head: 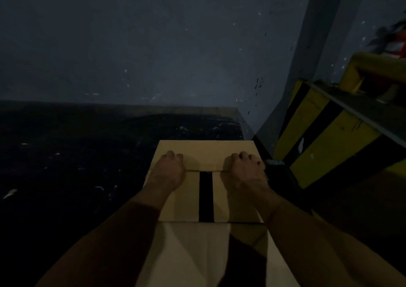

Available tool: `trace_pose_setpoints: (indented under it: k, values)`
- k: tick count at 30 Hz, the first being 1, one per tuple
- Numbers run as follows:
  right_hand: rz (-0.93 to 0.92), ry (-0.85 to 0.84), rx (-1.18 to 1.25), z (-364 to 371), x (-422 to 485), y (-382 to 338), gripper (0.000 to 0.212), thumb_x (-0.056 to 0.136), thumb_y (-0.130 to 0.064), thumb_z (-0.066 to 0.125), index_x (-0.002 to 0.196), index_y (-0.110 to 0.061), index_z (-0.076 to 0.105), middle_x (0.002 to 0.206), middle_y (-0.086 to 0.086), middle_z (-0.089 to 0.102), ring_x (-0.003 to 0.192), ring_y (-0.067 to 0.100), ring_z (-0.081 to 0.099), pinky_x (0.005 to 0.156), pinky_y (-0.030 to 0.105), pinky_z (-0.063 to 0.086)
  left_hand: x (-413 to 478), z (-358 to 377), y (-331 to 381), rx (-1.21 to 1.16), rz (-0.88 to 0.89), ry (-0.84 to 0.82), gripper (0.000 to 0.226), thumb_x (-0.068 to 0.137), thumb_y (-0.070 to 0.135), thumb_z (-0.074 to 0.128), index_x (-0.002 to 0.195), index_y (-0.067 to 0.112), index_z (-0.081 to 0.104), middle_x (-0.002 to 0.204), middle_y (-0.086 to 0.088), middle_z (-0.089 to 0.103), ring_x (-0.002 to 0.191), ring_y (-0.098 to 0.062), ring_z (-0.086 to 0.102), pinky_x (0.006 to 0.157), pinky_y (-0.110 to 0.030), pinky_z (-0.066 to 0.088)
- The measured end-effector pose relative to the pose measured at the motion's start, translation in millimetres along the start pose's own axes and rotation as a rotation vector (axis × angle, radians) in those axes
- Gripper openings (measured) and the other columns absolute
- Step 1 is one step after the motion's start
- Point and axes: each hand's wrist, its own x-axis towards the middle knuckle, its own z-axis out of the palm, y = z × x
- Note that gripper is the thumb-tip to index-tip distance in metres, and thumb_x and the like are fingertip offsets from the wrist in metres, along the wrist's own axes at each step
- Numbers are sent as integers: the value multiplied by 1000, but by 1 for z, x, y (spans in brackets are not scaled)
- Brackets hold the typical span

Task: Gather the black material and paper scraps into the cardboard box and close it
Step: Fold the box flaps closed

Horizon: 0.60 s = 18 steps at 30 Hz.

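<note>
Yellow-black crates crowd the right of the cardboard box, left hand and right hand curled pressing its flaps, dark scrap-flecked floor, grey wall.

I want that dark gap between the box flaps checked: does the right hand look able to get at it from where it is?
Probably yes. The right hand rests on the cardboard box beside the dark gap, with only bare flap between them.

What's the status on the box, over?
Left hand and right hand both pressing the far flap down. Cardboard box nearly closed, dark gap between near flaps. Nothing blocking.
</note>
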Motion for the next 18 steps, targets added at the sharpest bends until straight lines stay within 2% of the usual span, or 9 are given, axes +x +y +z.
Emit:
trace_pose_setpoints:
  k: [4, 8, 9, 13, 16, 18]
  values:
    - [-61, 0, 19, -4, -35, -16, 38, 100, -23, 32, 137, -16, 37, 143, 9, 36, 134, 34, 28, 110, 58, 22, -39, 1, 6, 40, 139, -33, 52, 101, 38, 25, 150, 20, 21, 154, -10, 24, 140, -29, 23, 114, -50, 22]
    - [-49, -51, 104, -7, -68, -32, 49, 102, -24, 31, 150, -16, 21, 159, 4, 15, 145, 31, 13, 116, 56, 13, -76, -12, 17, 79, 190, -82, 58, 101, 41, 24, 153, 23, 3, 161, -4, 6, 146, -26, 8, 117, -53, 11]
    - [-57, -67, 106, -7, -77, -35, 50, 102, -25, 35, 149, -15, 23, 159, 5, 16, 144, 31, 16, 115, 55, 16, -86, -16, 19, 68, 193, -122, 60, 101, 41, 26, 153, 23, 1, 161, -4, 3, 147, -26, 6, 117, -52, 9]
    - [-96, -118, 104, -5, -117, -45, 47, 97, -39, 47, 137, -15, 40, 143, 11, 39, 127, 36, 41, 103, 50, 37, -130, -23, 23, 31, 231, -252, 74, 97, 46, 40, 153, 22, -1, 161, -5, 3, 147, -23, 7, 119, -45, 8]
    - [-108, -169, 126, -3, -148, -48, 53, 95, -42, 48, 140, -16, 36, 139, 14, 42, 122, 37, 44, 98, 46, 42, -160, -18, 21, 7, 265, -345, 90, 86, 53, 54, 153, 25, -1, 161, -3, 4, 146, -21, 10, 118, -43, 14]
    - [-136, -213, 112, -4, -167, -49, 64, 93, -47, 52, 145, -18, 29, 143, 13, 38, 125, 37, 42, 101, 46, 41, -180, -15, 20, 30, 283, -401, 106, 76, 62, 63, 152, 28, -4, 161, -1, -2, 147, -22, 4, 117, -47, 11]
